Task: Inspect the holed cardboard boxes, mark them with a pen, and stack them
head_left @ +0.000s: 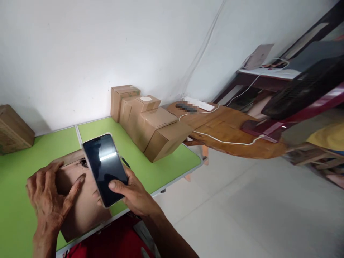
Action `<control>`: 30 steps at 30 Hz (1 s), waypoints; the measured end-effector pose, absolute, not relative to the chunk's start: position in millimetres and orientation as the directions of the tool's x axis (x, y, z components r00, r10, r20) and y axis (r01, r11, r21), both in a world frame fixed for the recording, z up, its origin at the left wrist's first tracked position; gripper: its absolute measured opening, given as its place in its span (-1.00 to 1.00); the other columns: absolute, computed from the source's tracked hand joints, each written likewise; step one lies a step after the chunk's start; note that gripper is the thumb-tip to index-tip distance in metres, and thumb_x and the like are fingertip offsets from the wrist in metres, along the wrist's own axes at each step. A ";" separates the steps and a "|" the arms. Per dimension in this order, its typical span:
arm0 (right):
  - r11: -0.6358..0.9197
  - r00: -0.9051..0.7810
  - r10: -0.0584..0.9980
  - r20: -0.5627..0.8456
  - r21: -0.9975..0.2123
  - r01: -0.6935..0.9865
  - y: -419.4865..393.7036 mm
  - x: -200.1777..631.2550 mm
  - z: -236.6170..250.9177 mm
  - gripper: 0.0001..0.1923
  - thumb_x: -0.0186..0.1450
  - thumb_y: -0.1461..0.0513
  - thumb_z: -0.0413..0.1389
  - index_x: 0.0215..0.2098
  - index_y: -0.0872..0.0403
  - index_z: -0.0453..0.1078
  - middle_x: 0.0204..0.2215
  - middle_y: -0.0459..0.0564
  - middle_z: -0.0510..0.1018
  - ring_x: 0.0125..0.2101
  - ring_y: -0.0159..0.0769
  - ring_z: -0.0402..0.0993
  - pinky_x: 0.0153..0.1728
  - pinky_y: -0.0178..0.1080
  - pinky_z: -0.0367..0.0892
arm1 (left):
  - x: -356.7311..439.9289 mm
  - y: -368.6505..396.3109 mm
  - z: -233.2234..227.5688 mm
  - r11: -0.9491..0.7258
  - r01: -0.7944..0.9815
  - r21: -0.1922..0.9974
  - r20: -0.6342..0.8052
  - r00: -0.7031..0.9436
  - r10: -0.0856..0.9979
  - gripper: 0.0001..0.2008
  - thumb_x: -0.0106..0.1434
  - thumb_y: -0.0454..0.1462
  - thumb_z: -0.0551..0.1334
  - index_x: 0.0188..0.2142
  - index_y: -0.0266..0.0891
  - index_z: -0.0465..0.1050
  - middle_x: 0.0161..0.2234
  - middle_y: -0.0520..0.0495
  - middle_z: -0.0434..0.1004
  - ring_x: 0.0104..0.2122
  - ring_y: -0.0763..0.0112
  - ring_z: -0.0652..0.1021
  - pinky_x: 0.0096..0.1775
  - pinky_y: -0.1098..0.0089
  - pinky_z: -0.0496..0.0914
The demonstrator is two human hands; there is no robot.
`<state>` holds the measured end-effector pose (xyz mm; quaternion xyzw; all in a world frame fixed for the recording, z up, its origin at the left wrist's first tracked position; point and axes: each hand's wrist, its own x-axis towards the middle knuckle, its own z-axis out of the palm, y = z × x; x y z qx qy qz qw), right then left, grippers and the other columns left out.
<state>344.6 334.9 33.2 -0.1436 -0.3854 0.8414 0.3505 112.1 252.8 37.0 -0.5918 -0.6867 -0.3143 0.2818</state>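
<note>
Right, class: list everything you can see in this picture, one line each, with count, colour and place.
Black-screened smartphone: one, dark, held over the table's near edge.
Flat brown cardboard box: one, on the table under the left hand.
Row of brown cardboard boxes: about four, along the table's far right side.
Lone brown cardboard box: one, far left by the wall.
Green folding table: one.
Wooden bench: one, brown, right of the table.
White cable: one, across the bench.
Left hand: resting on the flat box.
Right hand: holding the smartphone.

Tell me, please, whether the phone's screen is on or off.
Off: the phone in the right hand shows a dark screen with only a light reflection.
</note>
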 end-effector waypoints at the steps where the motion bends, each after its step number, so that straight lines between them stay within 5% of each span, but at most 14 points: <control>1: -0.447 -0.725 0.687 0.053 -0.755 -0.480 330.4 338.6 35.4 -0.31 0.23 -0.10 0.60 0.17 -0.05 0.52 -0.17 -0.04 0.76 -0.31 -0.13 0.79 -0.27 -0.09 0.76 | 111.6 252.0 37.2 0.092 0.992 0.083 0.764 -0.123 0.633 -0.42 0.47 0.07 0.35 0.31 -0.20 0.49 0.15 -0.47 0.66 0.10 -0.36 0.59 0.17 -0.25 0.41; 8: -0.363 -0.721 0.677 0.151 -0.783 -0.505 310.4 316.7 15.4 -0.31 0.30 -0.19 0.52 0.24 -0.03 0.61 -0.03 0.03 0.75 -0.13 -0.12 0.75 -0.08 -0.12 0.70 | 105.4 244.1 35.4 0.073 0.997 0.035 0.784 -0.072 0.616 -0.49 0.51 0.00 0.28 0.33 -0.15 0.45 0.12 -0.44 0.68 0.02 -0.30 0.63 0.12 -0.21 0.41; 15: -0.264 -0.619 0.772 0.144 -0.813 -0.519 310.0 321.5 11.5 -0.27 0.31 -0.27 0.48 0.19 0.04 0.65 -0.06 0.07 0.75 -0.05 -0.06 0.71 0.03 -0.08 0.63 | 107.3 245.3 34.9 0.066 0.997 0.048 0.795 -0.078 0.602 -0.40 0.52 0.10 0.26 0.27 -0.33 0.52 0.12 -0.56 0.69 0.03 -0.38 0.62 0.15 -0.25 0.40; 22: -0.387 -0.616 0.786 0.054 -0.735 -0.557 326.7 332.7 14.1 -0.23 0.32 -0.37 0.41 0.18 -0.02 0.55 -0.29 0.00 0.72 -0.41 -0.07 0.76 -0.40 -0.08 0.69 | 111.9 247.3 36.8 0.109 0.990 0.093 0.806 -0.139 0.575 -0.35 0.44 0.13 0.40 0.26 -0.31 0.55 0.13 -0.50 0.69 0.03 -0.32 0.63 0.20 -0.25 0.41; 30: -0.438 -0.596 0.803 -0.019 -0.696 -0.568 327.5 335.1 16.0 -0.18 0.29 -0.46 0.33 0.11 -0.01 0.57 -0.27 0.01 0.74 -0.40 -0.05 0.76 -0.43 -0.06 0.67 | 110.7 248.6 38.0 0.093 0.992 0.085 0.806 -0.124 0.579 -0.31 0.44 0.15 0.39 0.28 -0.35 0.55 0.14 -0.54 0.68 0.05 -0.36 0.64 0.22 -0.29 0.40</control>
